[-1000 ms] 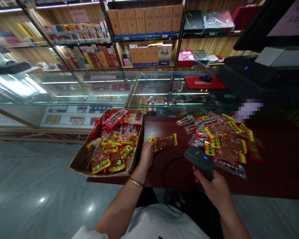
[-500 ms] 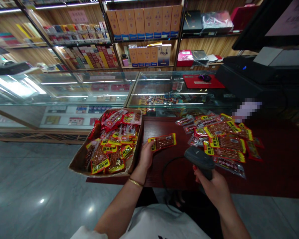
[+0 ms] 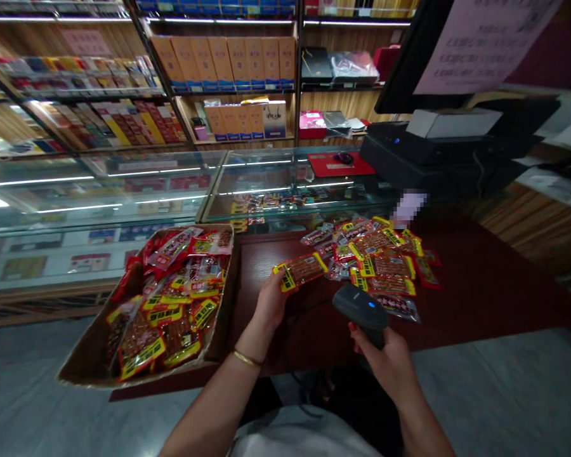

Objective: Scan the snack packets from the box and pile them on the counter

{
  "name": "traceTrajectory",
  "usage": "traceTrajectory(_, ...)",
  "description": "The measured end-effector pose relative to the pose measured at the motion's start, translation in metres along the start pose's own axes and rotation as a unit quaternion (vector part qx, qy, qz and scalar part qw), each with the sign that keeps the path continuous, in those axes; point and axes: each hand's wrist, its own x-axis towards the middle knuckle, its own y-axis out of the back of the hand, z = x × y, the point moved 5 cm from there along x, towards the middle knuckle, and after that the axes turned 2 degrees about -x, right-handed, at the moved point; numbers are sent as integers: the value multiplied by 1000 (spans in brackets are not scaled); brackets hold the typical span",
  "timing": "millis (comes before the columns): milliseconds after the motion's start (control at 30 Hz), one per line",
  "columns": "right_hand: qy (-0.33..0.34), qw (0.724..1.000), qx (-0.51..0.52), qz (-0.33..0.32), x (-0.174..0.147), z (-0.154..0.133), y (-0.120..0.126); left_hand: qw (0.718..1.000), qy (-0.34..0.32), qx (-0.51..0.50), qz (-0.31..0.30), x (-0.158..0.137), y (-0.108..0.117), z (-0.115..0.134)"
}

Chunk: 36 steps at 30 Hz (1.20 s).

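Observation:
My left hand (image 3: 271, 299) pinches one end of a red and yellow snack packet (image 3: 302, 271), holding it flat above the dark wooden counter. Brown sticks show through its clear middle. In my right hand (image 3: 385, 352) is a black barcode scanner (image 3: 360, 307) with a small blue light glowing on top; its head points toward the packet, a short gap apart. Beyond the scanner lies a loose pile of similar packets (image 3: 385, 263). To the left of my left hand stands an open cardboard box (image 3: 226, 304) filled with more red and yellow packets.
A glass display counter (image 3: 171, 190) runs behind the table (image 3: 476, 279). On it lie a red mouse pad (image 3: 321, 166) and a mouse (image 3: 343, 158). A monitor (image 3: 412, 63) and black machine (image 3: 394, 149) stand at the right. The scanner's cable hangs below my hands.
The view has turned to the right, showing more of the counter's right side. The packet has come nearer to the scanner, tilting slightly. A blue light now shows on the scanner.

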Motion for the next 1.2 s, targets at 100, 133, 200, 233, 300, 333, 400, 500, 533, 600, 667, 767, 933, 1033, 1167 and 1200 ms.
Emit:
traceTrajectory(100, -17, 1000, 1, 19, -2, 10, 11, 997, 59, -25, -40, 10, -48, -13)
traceTrajectory(133, -24, 999, 0, 25, -2, 13, 15, 995, 73, -34, -55, 15, -68, -16)
traceTrajectory(200, -34, 999, -2, 36, -4, 15, 20, 990, 95, -41, -97, 25, -108, -21)
traceTrajectory(233, -36, 998, -2, 42, -5, 16, 22, 986, 101, -30, -129, 30, -129, -22)
traceTrajectory(300, -33, 998, -3, 51, -6, 13, 25, 977, 102, 17, -187, 38, -162, -25)
traceTrajectory(333, -30, 998, -3, 54, -7, 12, 26, 973, 96, 44, -204, 41, -172, -26)
traceTrajectory(400, -26, 998, -5, 55, -8, 8, 26, 974, 74, 84, -195, 43, -176, -26)
traceTrajectory(500, -22, 999, -6, 46, -9, 4, 20, 984, 26, 99, -144, 29, -145, -17)
traceTrajectory(533, -22, 999, -7, 40, -9, 4, 18, 984, -4, 118, -134, 18, -127, -9)
traceTrajectory(600, -25, 999, -15, 26, -8, 5, 12, 969, -90, 192, -124, -12, -87, 17)
traceTrajectory(667, -32, 999, -29, 16, -5, 8, 6, 935, -180, 285, -113, -48, -45, 51)
traceTrajectory(767, -37, 998, -59, -8, 4, 14, -3, 872, -269, 409, -20, -97, 19, 110)
traceTrajectory(933, -22, 994, -73, -81, 15, 8, -29, 699, -312, 604, 224, -137, 110, 193)
traceTrajectory(1033, -10, 995, -68, -76, 11, -4, -38, 596, -275, 711, 253, -135, 135, 211)
traceTrajectory(1167, 3, 994, -72, -83, 6, -15, -43, 551, -244, 776, 186, -115, 125, 207)
traceTrajectory(1200, 3, 994, -74, -84, 6, -15, -42, 549, -238, 783, 170, -107, 118, 205)
